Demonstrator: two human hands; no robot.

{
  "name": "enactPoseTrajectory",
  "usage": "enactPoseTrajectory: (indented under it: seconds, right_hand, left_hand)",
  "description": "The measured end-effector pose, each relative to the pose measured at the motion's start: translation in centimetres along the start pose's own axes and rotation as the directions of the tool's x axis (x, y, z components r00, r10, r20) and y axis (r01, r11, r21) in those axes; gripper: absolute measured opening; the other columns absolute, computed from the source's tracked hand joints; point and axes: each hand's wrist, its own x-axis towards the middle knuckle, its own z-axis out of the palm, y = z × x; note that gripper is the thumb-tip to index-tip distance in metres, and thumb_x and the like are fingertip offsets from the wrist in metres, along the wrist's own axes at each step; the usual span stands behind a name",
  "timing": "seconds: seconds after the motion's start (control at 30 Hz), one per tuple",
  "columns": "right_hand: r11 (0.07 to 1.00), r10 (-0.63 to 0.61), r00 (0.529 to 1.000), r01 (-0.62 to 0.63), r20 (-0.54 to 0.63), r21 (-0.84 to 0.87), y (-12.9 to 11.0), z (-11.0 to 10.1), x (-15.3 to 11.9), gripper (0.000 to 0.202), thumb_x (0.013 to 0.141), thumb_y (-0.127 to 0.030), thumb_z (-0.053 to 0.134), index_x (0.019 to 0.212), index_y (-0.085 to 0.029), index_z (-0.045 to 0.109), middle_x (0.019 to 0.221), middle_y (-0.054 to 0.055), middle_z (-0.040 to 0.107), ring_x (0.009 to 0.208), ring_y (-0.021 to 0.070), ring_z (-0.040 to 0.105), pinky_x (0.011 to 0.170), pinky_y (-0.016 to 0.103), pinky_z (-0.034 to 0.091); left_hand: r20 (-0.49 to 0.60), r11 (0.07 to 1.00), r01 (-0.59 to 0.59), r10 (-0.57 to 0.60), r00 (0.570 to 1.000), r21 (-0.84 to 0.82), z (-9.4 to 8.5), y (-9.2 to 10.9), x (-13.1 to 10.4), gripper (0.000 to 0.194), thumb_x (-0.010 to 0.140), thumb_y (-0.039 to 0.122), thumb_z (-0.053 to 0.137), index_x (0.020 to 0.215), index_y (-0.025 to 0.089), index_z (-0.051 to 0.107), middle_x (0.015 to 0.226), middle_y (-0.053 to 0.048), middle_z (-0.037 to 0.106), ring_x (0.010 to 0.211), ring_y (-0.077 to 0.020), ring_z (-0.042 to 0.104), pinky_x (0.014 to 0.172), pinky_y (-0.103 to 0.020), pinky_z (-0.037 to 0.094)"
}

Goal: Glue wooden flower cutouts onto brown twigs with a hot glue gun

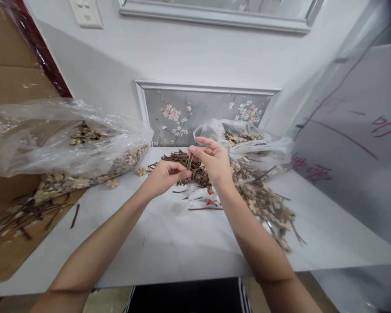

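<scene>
Between my two hands stands a short brown stem-like strip [189, 161], possibly more than one side by side. My left hand [166, 177] pinches its lower end between thumb and fingers. At the upper end, my right hand [215, 163] grips it with thumb and a finger, the other fingers loosely curled. A pile of similar brown strips [174, 157] lies just behind, partly hidden by the hands. Nearer me on the white table [169, 234] are small white tubes with orange parts [200, 194] and a single brown strip [205, 209].
Clear plastic bags of pale flower-shaped pieces stand left [124, 130] and right [260, 145]. A heap of stemmed pale flowers [263, 202] spreads at the right. An open cardboard box [6, 261] holding brown stems is at the left. The wall rises behind.
</scene>
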Motion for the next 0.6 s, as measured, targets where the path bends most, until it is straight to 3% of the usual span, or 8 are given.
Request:
enactPoseTrajectory:
  seconds: [0.3, 0.6]
  right_hand:
    - [0.997, 0.022, 1.000, -0.021, 0.011, -0.073, -0.4, -0.7, 0.3, 0.028, 0.066, -0.037, 0.082, 0.087, -0.019, 0.076, 0.081, 0.003, 0.075, 0.079, 0.0198, 0.069, 0.076, 0.032, 0.055]
    - [0.906, -0.125, 0.992, 0.103, -0.026, -0.410, -2.4, -1.3, -0.2, 0.019, 0.070, -0.034, 0.079, 0.077, -0.017, 0.077, 0.074, 0.005, 0.075, 0.071, 0.0206, 0.069, 0.069, 0.033, 0.055]
  left_hand:
    - [0.061, 0.993, 0.005, -0.012, 0.998, 0.115, -0.4, 0.9, -0.4, 0.037, 0.078, 0.050, 0.069, 0.075, 0.014, 0.074, 0.067, -0.003, 0.065, 0.063, -0.0149, 0.053, 0.058, -0.025, 0.039]
    - [0.035, 0.978, -0.044, 0.038, 0.999, 0.204, -1.6, 1.7, -0.8, 0.037, 0.083, 0.048, 0.063, 0.075, 0.015, 0.076, 0.067, -0.005, 0.069, 0.063, -0.0183, 0.060, 0.053, -0.025, 0.042]
